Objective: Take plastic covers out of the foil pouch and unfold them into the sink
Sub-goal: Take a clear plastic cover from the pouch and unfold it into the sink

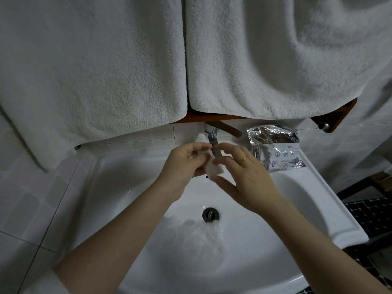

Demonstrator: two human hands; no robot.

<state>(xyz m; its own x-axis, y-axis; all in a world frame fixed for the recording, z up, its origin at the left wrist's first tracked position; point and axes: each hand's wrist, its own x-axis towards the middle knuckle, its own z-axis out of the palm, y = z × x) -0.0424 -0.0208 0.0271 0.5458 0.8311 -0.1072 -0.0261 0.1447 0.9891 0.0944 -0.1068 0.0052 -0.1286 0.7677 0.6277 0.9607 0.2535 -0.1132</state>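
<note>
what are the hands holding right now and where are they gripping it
A folded plastic cover, pinched at its upper edge by the left hand and right hand, above the sink.

The hands hide most of the folded cover.

The foil pouch carries print too small to read.
</note>
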